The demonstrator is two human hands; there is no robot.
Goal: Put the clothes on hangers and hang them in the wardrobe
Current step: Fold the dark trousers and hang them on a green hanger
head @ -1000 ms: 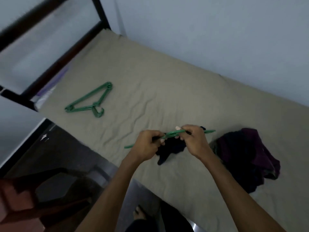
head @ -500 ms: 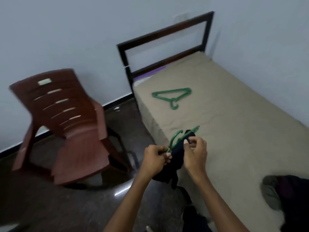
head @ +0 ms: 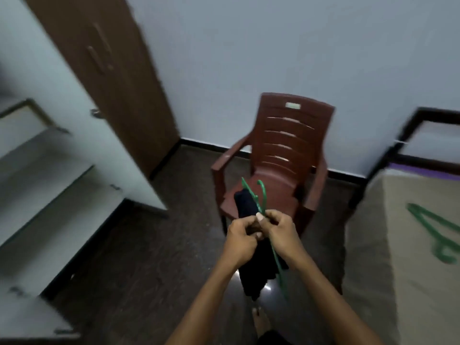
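both forearms reach forward from the bottom of the frame, wrists bent inward so the hands meet at chest height above the dark floor [head: 139,257]. the left hand [head: 240,239] is curled closed around a dark garment [head: 251,265] and the right hand [head: 281,231] pinches the same cloth together with a green hanger [head: 262,202], thumb tip up against the plastic. the hanger stands nearly on end, its hook uppermost and one arm running down past the right wrist; the garment drapes over it and hangs below the hands. directly beyond the hands sits a brown plastic chair [head: 286,150], facing the camera against the pale wall. to the left, the wardrobe [head: 49,185] shows bare grey shelves, with a brown door [head: 104,70] behind it. at right, a second green hanger [head: 438,232] lies flat on the beige bed [head: 388,257]. a bare foot [head: 260,321] shows on the floor below the forearms.
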